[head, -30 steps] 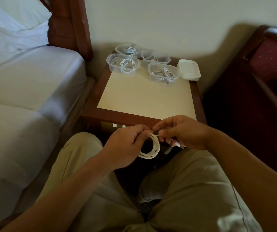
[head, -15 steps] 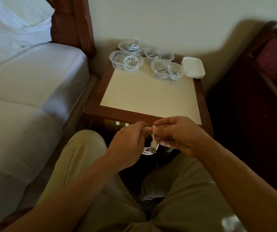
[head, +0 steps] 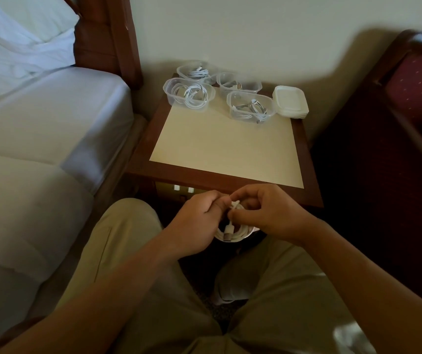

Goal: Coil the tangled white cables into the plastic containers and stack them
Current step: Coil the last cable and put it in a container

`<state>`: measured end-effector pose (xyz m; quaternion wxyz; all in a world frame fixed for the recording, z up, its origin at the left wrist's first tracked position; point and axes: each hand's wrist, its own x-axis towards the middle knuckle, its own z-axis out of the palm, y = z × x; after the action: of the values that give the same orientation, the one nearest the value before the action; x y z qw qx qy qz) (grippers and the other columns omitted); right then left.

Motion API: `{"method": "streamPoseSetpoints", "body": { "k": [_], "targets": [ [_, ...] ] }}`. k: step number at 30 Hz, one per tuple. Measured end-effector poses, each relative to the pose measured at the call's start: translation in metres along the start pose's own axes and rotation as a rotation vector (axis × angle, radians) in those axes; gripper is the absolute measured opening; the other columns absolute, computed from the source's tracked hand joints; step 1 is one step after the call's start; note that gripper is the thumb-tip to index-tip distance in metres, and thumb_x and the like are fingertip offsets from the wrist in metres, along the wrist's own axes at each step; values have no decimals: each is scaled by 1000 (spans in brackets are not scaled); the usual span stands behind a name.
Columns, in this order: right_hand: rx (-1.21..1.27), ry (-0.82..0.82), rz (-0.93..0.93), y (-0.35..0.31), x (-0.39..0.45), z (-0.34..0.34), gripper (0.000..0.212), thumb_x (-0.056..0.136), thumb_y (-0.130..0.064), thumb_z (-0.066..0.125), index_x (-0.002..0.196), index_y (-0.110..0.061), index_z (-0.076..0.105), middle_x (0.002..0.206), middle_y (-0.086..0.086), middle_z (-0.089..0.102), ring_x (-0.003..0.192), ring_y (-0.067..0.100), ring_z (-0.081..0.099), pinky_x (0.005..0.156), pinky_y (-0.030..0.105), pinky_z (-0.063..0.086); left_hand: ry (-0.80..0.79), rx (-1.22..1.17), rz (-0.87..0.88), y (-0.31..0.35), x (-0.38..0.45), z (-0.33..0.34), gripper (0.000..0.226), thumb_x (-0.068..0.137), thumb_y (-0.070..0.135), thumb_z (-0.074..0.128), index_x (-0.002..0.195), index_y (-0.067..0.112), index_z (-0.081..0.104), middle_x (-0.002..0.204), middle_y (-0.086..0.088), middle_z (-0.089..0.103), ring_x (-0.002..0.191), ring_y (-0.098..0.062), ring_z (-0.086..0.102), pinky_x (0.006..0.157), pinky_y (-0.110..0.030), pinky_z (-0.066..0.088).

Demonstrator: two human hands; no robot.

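Both hands are held together over the lap, just in front of the near edge of the surface point(head: 226, 149). A coiled white cable point(head: 238, 232) is gripped between them: the left hand point(head: 194, 223) is curled round the coil at its 9 o'clock side, with thumb and forefinger closed at the top, while the right hand point(head: 268, 213) pinches the cable at 12 o'clock with bent fingers. The loop hangs below the fingertips, and a plug end point(head: 228, 232) dangles across the coil towards 6 o'clock. At the far end of the surface, at 12 o'clock from the hands and well apart from them, four clear plastic containers point(head: 189, 94) are set in two rows, each with white cable inside. A stack of white lids point(head: 291, 101) is placed just beside them at their 3 o'clock. A bed point(head: 46, 118) is seen at 9 o'clock of the surface, and a dark wooden seat with red upholstery point(head: 419, 93) at 3 o'clock.
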<state>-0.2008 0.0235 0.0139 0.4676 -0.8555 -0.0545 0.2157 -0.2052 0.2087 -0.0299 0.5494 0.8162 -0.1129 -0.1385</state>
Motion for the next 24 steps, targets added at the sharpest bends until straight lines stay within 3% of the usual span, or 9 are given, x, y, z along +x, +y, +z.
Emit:
{"method": "streamPoseSetpoints", "body": {
  "k": [3, 5, 8, 12, 16, 20, 24],
  "targets": [
    [-158, 28, -11, 2, 5, -2, 25, 84, -15, 81, 106, -20, 70, 61, -5, 63, 52, 2, 55, 55, 17, 47, -8, -27, -4, 2, 0, 3, 30, 108, 34, 43, 86, 30, 63, 67, 17, 61, 62, 3, 55, 59, -16, 43],
    [-281, 78, -42, 4, 9, 2, 27, 79, -19, 83, 102, -25, 70, 68, -5, 65, 54, 4, 56, 55, 20, 49, -5, -43, -12, 1, 1, 5, 30, 108, 34, 44, 87, 29, 65, 66, 13, 61, 61, 2, 55, 59, -16, 44],
    [-386, 137, -74, 3, 13, 9, 27, 77, -22, 83, 100, -26, 69, 74, -12, 61, 59, 3, 57, 52, 11, 43, 6, -25, -38, 2, 2, 4, 30, 108, 34, 43, 86, 32, 63, 66, 11, 60, 60, 4, 55, 59, -16, 42],
    [-361, 214, -101, 4, 18, 18, 22, 82, -21, 80, 100, -24, 67, 83, -10, 65, 67, 3, 64, 53, 11, 48, 24, -26, -73, 3, 4, -2, 28, 107, 38, 44, 91, 30, 65, 72, 8, 64, 63, 1, 58, 64, -23, 45],
    [-301, 258, -123, 4, 21, 24, 14, 88, -16, 73, 99, -23, 68, 83, -7, 68, 66, 5, 65, 54, 15, 50, 56, -93, -133, 6, 4, -6, 28, 107, 37, 46, 93, 21, 65, 55, 13, 57, 46, 2, 51, 55, -23, 39],
    [-286, 323, -167, 2, 20, 27, 12, 91, -16, 74, 101, -22, 71, 82, -9, 70, 69, 2, 68, 61, 20, 58, 76, -87, -141, 7, 6, -11, 31, 107, 36, 46, 90, 18, 65, 51, 16, 55, 43, 2, 50, 53, -22, 38],
    [-351, 339, -123, 0, 23, 30, 10, 91, -19, 73, 96, -25, 68, 86, -6, 69, 71, 8, 67, 62, 28, 61, 65, -87, -151, 7, 6, -11, 31, 107, 37, 46, 89, 21, 65, 61, 10, 59, 45, 1, 52, 56, -26, 39]
  ]
}}
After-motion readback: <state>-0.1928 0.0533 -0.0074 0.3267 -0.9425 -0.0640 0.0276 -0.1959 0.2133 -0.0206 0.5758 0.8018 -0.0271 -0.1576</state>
